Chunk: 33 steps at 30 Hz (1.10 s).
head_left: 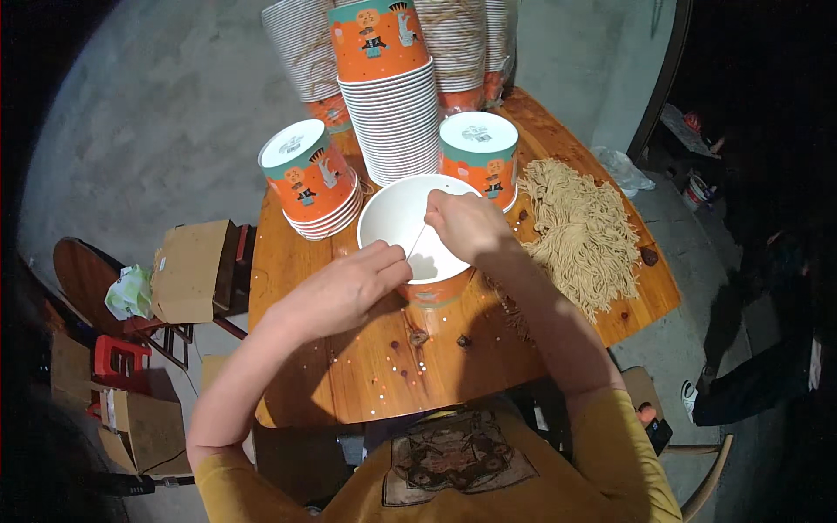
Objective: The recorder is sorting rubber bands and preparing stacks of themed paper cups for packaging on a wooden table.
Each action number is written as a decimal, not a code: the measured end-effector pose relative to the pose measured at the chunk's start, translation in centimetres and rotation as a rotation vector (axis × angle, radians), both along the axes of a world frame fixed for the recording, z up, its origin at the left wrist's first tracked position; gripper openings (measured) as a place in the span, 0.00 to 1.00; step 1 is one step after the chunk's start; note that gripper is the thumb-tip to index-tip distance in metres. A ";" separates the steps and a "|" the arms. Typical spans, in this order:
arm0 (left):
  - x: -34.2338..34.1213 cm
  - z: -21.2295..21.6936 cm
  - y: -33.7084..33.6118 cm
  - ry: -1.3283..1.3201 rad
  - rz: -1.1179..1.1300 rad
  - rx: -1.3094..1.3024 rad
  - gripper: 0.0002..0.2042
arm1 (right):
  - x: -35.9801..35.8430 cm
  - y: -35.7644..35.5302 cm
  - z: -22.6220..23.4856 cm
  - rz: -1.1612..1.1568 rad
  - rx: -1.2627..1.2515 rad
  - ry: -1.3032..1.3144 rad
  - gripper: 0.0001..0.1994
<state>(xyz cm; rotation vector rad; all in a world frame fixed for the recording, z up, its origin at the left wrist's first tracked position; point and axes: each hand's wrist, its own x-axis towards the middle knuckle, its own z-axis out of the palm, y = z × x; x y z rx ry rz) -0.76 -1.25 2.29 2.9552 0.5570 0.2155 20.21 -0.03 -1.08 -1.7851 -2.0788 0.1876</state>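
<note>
An orange paper bucket (384,209) with a white inside stands upright, mouth up, before me on the wooden table (340,383). My left hand (356,283) is at its near left rim, thumb and fingers pinched together. Over the bucket's right side is my right hand (471,225), also closed in a pinch. A thin pale string (418,240) runs taut between the two hands, across the mouth. To the right lies a heap of beige strings (580,235), with some loose strands reaching under my right forearm.
Short stacks of upturned buckets flank the open one, at left (309,187) and right (479,157). Behind rises a tall bucket stack (388,105), with more wrapped stacks (449,44) at the back. Cardboard boxes (192,266) and a red stool (120,359) are on the left.
</note>
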 end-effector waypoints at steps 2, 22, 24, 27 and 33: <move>-0.1 0.4 0.8 -0.002 -0.123 0.049 0.12 | 0.7 0.1 0.5 0.025 -0.035 0.176 0.11; 0.7 -1.6 0.2 -0.744 0.242 -0.284 0.16 | 5.7 -8.2 -1.0 0.604 -0.002 2.016 0.15; 5.1 -1.6 -5.3 -0.752 0.245 -0.874 0.21 | 3.1 -9.0 -0.7 0.647 -0.030 1.945 0.13; 7.6 -4.9 -7.4 -0.756 0.232 -1.023 0.19 | 0.0 -10.7 -0.4 0.486 -0.052 1.909 0.13; 6.0 -4.1 -7.6 -0.449 0.381 -1.079 0.14 | 2.5 -11.2 -2.5 0.348 -0.064 1.605 0.11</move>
